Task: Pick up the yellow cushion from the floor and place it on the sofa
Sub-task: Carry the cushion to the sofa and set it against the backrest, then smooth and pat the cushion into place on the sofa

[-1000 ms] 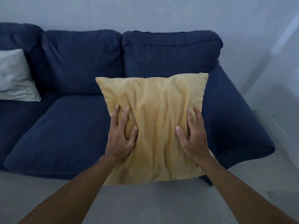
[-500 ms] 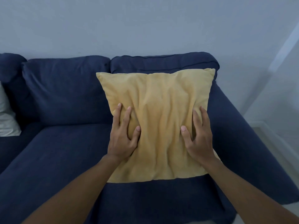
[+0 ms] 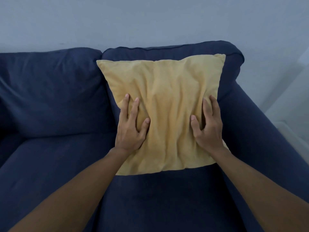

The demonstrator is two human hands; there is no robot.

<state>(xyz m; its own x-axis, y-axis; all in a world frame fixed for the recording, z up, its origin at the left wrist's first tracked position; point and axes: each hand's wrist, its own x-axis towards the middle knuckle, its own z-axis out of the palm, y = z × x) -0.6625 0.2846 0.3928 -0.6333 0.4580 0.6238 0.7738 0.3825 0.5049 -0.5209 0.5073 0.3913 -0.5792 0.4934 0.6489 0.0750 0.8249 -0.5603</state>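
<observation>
My left hand (image 3: 129,131) and right hand (image 3: 208,129) each have a grip closed on the yellow cushion (image 3: 164,113), fingers spread along its two side edges and thumbs dug into the front so the fabric bunches into long folds between them. It gives readily under my thumbs, so I judge it soft, light and floppy, best held at both sides as now, since one hand would probably let it sag. The cushion stands upright over the right-hand seat of the blue sofa (image 3: 50,173), its top just in front of the right back cushion (image 3: 234,52); I cannot tell whether its lower edge touches the seat yet. The armrest (image 3: 260,128) runs close beside my right hand. Nothing lies on the seat beneath, and the pale wall (image 3: 150,22) is behind.
</observation>
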